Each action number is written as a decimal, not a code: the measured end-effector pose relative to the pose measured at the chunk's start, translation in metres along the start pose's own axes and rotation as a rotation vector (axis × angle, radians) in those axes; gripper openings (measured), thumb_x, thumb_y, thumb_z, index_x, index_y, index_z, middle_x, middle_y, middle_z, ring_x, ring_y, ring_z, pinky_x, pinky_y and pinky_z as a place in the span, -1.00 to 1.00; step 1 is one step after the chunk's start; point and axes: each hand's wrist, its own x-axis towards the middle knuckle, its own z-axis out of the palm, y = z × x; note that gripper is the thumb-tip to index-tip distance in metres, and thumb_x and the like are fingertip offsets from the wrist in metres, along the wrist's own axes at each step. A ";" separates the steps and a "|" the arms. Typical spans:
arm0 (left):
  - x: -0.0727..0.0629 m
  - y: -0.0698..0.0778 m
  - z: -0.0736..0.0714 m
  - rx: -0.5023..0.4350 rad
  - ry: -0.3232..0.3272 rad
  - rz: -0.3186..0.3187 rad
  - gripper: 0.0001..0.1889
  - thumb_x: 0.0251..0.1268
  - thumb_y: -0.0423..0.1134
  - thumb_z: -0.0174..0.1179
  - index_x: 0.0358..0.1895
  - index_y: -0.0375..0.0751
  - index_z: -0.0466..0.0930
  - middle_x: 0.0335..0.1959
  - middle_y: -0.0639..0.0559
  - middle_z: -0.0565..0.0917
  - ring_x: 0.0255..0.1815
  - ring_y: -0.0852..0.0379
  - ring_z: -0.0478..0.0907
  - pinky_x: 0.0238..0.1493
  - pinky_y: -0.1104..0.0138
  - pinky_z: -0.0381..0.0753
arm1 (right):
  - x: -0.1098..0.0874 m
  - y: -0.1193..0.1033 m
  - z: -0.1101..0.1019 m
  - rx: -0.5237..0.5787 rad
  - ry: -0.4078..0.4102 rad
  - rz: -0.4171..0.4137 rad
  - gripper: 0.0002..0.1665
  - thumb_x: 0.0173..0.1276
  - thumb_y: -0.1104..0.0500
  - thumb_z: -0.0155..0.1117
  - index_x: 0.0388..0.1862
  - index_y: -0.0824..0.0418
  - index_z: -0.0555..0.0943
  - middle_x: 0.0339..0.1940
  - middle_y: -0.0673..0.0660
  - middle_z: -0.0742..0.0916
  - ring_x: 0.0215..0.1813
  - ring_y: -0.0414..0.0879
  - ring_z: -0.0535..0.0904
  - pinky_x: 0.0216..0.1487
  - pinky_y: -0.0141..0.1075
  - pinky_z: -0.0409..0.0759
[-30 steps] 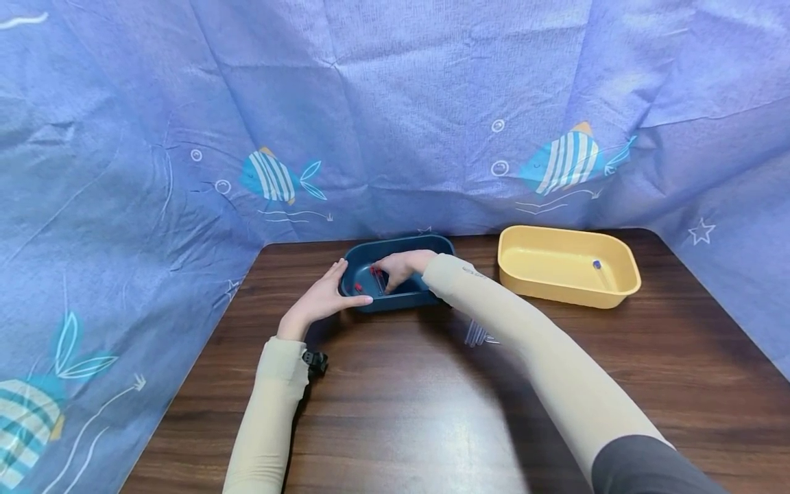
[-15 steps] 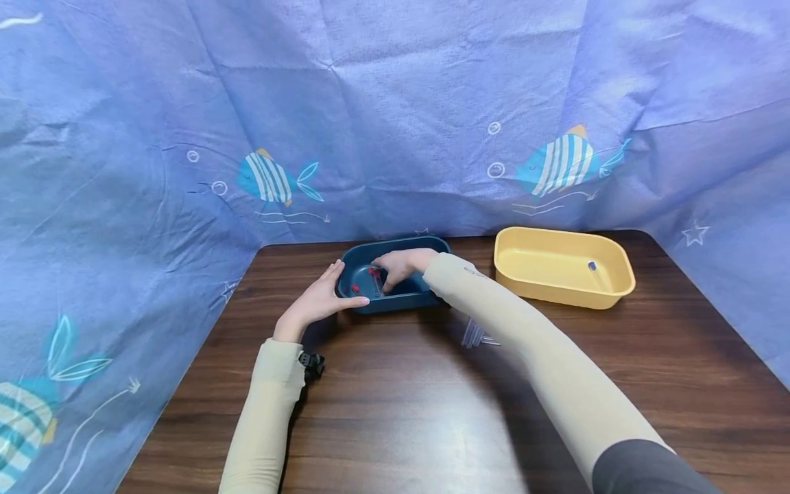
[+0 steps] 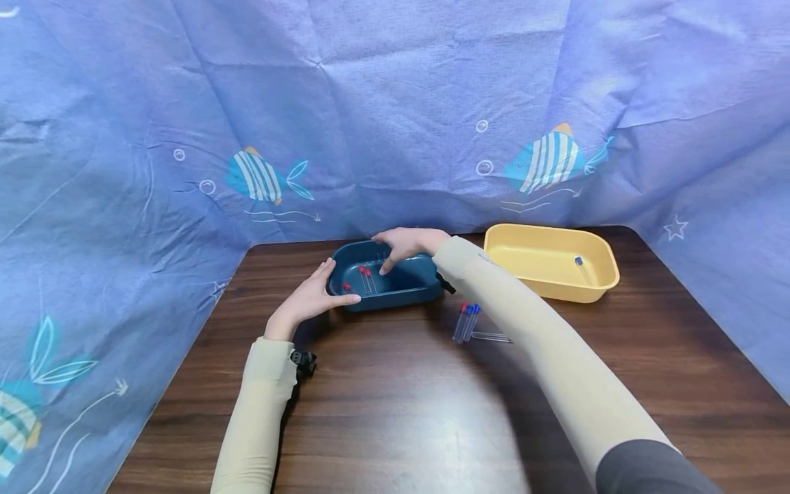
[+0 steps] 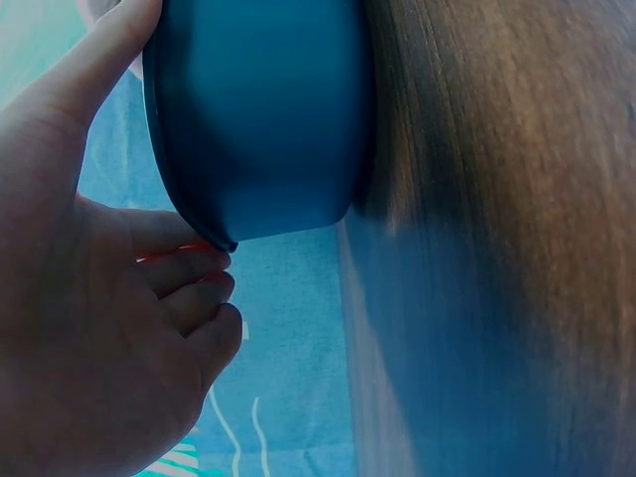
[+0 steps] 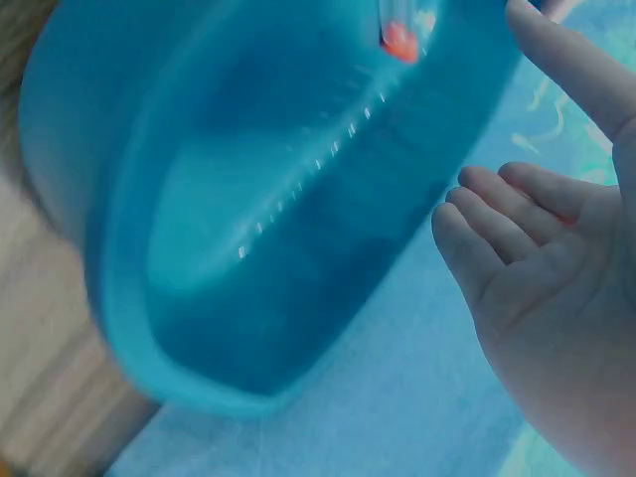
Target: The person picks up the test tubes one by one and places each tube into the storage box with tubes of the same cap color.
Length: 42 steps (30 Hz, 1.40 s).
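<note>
No text is legible (blurred print [image 3: 487,258] on right sleeve [image 3: 555,343]).

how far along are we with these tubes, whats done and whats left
Done, it seems: red-capped tubes lie in the dark blue bin, one blue-capped tube in the yellow bin. In hand: the right hand, seemingly empty, is over the dark blue bin; the left hand touches its end. Probably left: a red-capped tube, two blue-capped ones and at least one crosswise tube, cap hidden, on the table.
</note>
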 end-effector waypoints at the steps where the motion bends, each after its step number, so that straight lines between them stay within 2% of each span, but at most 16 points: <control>1: 0.000 0.000 0.000 0.001 0.000 0.000 0.30 0.05 0.52 0.25 0.66 -0.15 -0.22 0.67 -0.02 -0.22 0.66 -0.09 -0.24 0.51 -0.19 0.01 | -0.003 0.001 -0.004 -0.007 0.008 -0.001 0.06 0.35 -0.06 0.43 0.64 0.23 0.09 0.62 0.17 0.24 0.60 0.04 0.14 0.54 -0.11 0.15; 5: -0.002 0.001 -0.001 0.000 0.003 -0.002 0.31 0.04 0.53 0.25 0.66 -0.16 -0.21 0.67 -0.04 -0.22 0.65 -0.11 -0.23 0.50 -0.21 0.02 | -0.017 0.005 -0.017 -0.008 0.025 0.013 0.09 0.36 -0.12 0.41 0.65 0.19 0.06 0.64 0.14 0.20 0.62 0.03 0.08 0.55 -0.09 0.12; 9: -0.002 0.002 -0.001 -0.007 0.007 0.001 0.32 0.02 0.53 0.27 0.66 -0.17 -0.21 0.67 -0.05 -0.21 0.66 -0.10 -0.24 0.50 -0.21 0.01 | -0.033 0.013 -0.029 0.042 0.046 0.031 0.10 0.36 -0.12 0.40 0.67 0.17 0.03 0.65 0.14 0.17 0.62 0.05 0.07 0.55 -0.05 0.12; 19: -0.001 0.002 -0.001 -0.015 0.005 0.028 0.30 0.05 0.49 0.29 0.65 -0.17 -0.22 0.67 -0.08 -0.21 0.66 -0.06 -0.28 0.51 -0.20 -0.01 | -0.070 0.042 -0.048 0.071 0.134 0.071 0.10 0.38 -0.13 0.38 0.66 0.22 0.03 0.64 0.17 0.19 0.62 0.07 0.06 0.56 -0.02 0.08; 27: -0.004 0.003 0.000 -0.029 0.005 0.026 0.31 0.04 0.48 0.30 0.66 -0.17 -0.22 0.67 -0.06 -0.22 0.66 -0.07 -0.27 0.51 -0.18 -0.01 | -0.098 0.043 -0.049 0.066 0.232 0.033 0.09 0.34 -0.13 0.41 0.63 0.27 0.10 0.60 0.22 0.27 0.60 0.11 0.13 0.55 -0.03 0.09; 34: -0.003 0.003 0.001 -0.017 -0.003 0.026 0.31 0.06 0.47 0.30 0.65 -0.17 -0.26 0.67 -0.08 -0.25 0.65 -0.12 -0.26 0.50 -0.19 0.00 | -0.123 0.042 -0.044 0.070 0.282 -0.021 0.04 0.40 -0.12 0.35 0.63 0.27 0.09 0.59 0.25 0.28 0.58 0.14 0.15 0.53 0.01 0.14; 42: -0.003 0.003 0.000 -0.022 0.000 0.029 0.30 0.07 0.47 0.30 0.65 -0.17 -0.25 0.67 -0.07 -0.25 0.65 -0.11 -0.24 0.50 -0.19 0.00 | -0.156 0.035 -0.035 0.055 0.361 -0.046 -0.04 0.46 -0.13 0.28 0.63 0.24 0.12 0.58 0.21 0.32 0.59 0.11 0.15 0.53 0.01 0.15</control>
